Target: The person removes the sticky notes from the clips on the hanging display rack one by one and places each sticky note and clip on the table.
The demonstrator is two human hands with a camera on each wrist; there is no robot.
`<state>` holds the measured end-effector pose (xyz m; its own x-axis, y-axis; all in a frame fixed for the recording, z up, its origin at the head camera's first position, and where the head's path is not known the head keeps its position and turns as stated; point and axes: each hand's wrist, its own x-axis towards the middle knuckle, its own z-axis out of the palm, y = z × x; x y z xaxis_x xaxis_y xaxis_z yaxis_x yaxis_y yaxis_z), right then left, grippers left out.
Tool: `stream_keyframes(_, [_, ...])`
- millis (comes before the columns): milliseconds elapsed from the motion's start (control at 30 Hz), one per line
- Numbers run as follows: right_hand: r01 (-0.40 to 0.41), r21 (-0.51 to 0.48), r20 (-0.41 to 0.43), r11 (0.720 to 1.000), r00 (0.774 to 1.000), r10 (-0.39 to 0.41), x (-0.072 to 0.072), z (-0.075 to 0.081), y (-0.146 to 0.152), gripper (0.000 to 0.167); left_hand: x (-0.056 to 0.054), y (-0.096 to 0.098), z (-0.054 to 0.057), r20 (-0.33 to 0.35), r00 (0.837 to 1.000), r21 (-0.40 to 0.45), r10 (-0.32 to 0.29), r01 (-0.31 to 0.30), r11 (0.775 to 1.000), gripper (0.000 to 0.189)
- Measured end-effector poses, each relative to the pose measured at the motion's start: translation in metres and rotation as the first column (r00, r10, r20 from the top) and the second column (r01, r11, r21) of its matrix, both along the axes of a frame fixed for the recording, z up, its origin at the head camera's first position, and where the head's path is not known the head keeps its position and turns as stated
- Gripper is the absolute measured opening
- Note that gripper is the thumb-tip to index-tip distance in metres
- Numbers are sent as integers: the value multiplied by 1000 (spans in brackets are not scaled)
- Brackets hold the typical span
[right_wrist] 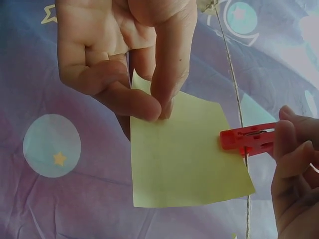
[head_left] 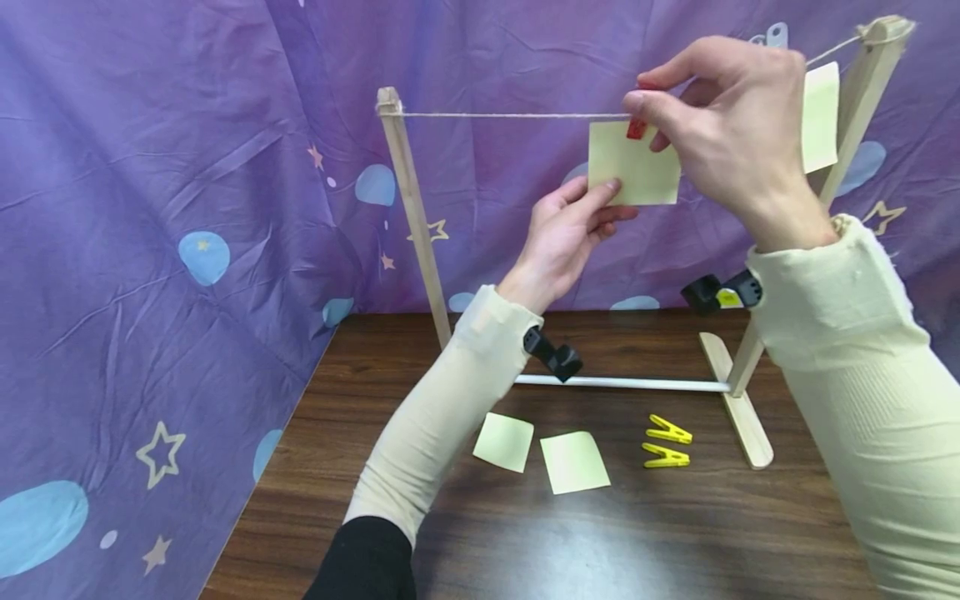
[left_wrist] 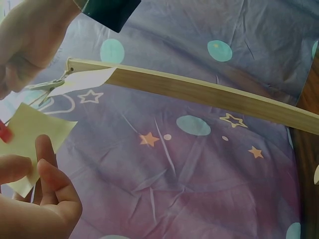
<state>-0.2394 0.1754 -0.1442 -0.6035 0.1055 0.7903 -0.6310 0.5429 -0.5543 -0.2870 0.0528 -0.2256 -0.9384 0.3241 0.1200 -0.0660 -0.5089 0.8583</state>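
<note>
A pale yellow sticky note (head_left: 643, 171) is up at the string (head_left: 510, 115) stretched between two wooden posts. My left hand (head_left: 562, 233) pinches its lower left part between thumb and fingers. With thumb and fingertips, my right hand (head_left: 738, 137) pinches the handle end of a red clothespin (right_wrist: 251, 138). In the right wrist view, that clothespin's jaws lie over the note's edge and it crosses the string. Farther right, another note (head_left: 820, 117) hangs near the right post, partly hidden by my right hand; a light clothespin (head_left: 777, 35) shows above it.
Two loose sticky notes (head_left: 504, 442) and two yellow clothespins (head_left: 667, 429) lie on the dark wooden table (head_left: 510, 542). The left post (head_left: 416, 200), right post (head_left: 870, 108), white crossbar (head_left: 637, 383) and wooden foot (head_left: 738, 404) form the stand. Purple cloth hangs behind.
</note>
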Motion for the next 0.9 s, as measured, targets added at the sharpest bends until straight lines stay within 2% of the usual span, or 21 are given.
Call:
stream_keyframes(133, [-11, -28, -47, 1000, 999, 10, 0, 0, -1, 2, 0, 0, -1, 0, 1000, 3, 1, -1, 1000, 25])
stream_keyframes(500, [-70, -106, -68, 992, 996, 63, 6, 2, -2, 5, 2, 0, -2, -3, 1000, -7, -2, 2, 1000, 25])
stream_keyframes(733, [-102, -146, -129, 984, 988, 83, 3, 1, 2, 4, 4, -1, -2, -10, 1000, -23, -6, 6, 1000, 26])
stream_keyframes(900, [-116, -98, -210, 988, 973, 94, 4, 1, 5, 2, 4, -3, -2, -20, 1000, -28, -7, 6, 1000, 25])
